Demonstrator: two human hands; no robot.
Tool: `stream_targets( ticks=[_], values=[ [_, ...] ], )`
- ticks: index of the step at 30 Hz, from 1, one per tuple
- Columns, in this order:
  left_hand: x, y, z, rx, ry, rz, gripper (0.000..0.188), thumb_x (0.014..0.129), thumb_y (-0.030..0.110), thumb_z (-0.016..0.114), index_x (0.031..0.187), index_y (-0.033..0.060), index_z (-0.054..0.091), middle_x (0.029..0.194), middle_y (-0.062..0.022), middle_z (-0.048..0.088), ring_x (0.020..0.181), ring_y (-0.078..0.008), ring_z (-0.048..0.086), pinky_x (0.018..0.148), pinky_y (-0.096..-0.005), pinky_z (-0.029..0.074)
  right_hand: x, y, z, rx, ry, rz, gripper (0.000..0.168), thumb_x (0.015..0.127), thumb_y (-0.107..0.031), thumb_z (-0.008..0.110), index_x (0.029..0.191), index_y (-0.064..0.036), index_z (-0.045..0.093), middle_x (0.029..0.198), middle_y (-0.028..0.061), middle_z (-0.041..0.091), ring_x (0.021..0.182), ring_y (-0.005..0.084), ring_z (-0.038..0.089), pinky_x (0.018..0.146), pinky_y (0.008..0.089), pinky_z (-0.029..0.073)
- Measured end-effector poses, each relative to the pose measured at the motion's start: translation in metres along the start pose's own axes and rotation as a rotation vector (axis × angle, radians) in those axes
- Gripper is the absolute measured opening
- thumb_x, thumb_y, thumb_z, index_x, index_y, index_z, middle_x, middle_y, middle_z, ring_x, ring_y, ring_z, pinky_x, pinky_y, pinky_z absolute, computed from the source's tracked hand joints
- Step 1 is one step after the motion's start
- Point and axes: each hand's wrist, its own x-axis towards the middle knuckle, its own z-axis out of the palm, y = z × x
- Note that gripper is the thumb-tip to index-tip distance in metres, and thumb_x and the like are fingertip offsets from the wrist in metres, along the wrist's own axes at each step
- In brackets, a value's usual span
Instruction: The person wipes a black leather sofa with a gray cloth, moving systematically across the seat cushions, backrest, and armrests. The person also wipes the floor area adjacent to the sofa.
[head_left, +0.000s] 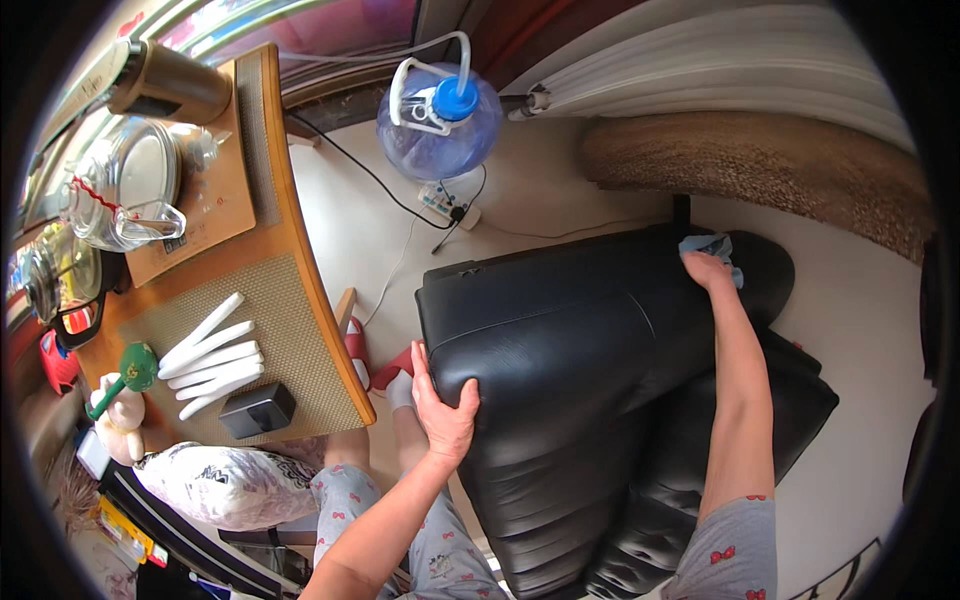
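A black leather armchair fills the middle of the view. My left hand clasps its near left corner, with the thumb on top and the fingers along the side. My right arm reaches over the chair. In my right hand is a crumpled light blue cloth, pressed against the leather near the chair's far right end. Part of the cloth is hidden under the hand. Creased black cushioning lies below my right forearm.
At left, a wooden table holds a glass jug, white tubes and a black box. A bottled-water jug with a pump and a power strip with cords stand on the floor. A brown textured curved piece lies behind the chair.
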Motion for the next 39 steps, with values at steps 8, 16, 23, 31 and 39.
stream_targets(
  ticks=[8,16,23,31,39],
  values=[
    [0.002,-0.009,-0.011,0.108,0.048,0.011,0.105,0.075,0.038,0.079,0.155,-0.003,0.024,0.157,-0.022,0.033,0.142,-0.0409,0.033,0.119,-0.0475,0.024,-0.212,-0.287,0.017,0.159,-0.234,-1.297,0.05,0.1,-0.047,0.041,0.121,-0.011,0.068,0.124,0.0147,0.067,0.118,0.0338,0.061,0.101,0.0446,0.046],
    [0.008,-0.006,-0.009,0.055,0.053,0.039,0.106,0.071,0.037,0.078,0.153,-0.0063,0.026,0.155,-0.0235,0.036,0.14,-0.045,0.034,0.118,-0.0504,0.025,0.007,-0.108,0.019,-0.31,-0.228,-0.391,0.048,0.102,-0.035,0.036,0.129,-0.007,0.064,0.141,0.0155,0.057,0.129,0.0352,0.055,0.105,0.0475,0.044],
    [0.011,-0.014,0.002,0.005,0.044,0.16,0.107,0.074,0.047,0.078,0.151,-0.0073,0.028,0.155,-0.0262,0.035,0.14,-0.0436,0.037,0.117,-0.0538,0.025,0.059,-0.237,0.105,0.168,-0.741,-0.664,0.063,0.104,-0.052,0.032,0.148,-0.009,0.046,0.158,0.0124,0.038,0.146,0.0253,0.034,0.12,0.0381,0.026],
    [0.011,-0.01,-0.014,0.122,0.009,0.138,0.105,0.069,0.031,0.079,0.153,-0.0042,0.026,0.158,-0.02,0.033,0.141,-0.0433,0.032,0.119,-0.0488,0.024,-0.118,-0.392,0.093,0.12,-0.55,-1.382,0.052,0.101,-0.045,0.04,0.144,-0.019,0.052,0.153,0.0114,0.045,0.142,0.0294,0.039,0.118,0.042,0.029],
    [0.013,-0.007,-0.011,0.082,0.03,0.155,0.108,0.067,0.03,0.082,0.153,-0.0051,0.026,0.154,-0.0283,0.035,0.144,-0.0385,0.036,0.118,-0.0527,0.023,-0.008,-0.328,0.1,-0.025,-0.602,-0.846,0.055,0.104,-0.039,0.029,0.141,-0.008,0.055,0.155,0.0129,0.042,0.144,0.0293,0.038,0.12,0.0405,0.026]
  ],
)
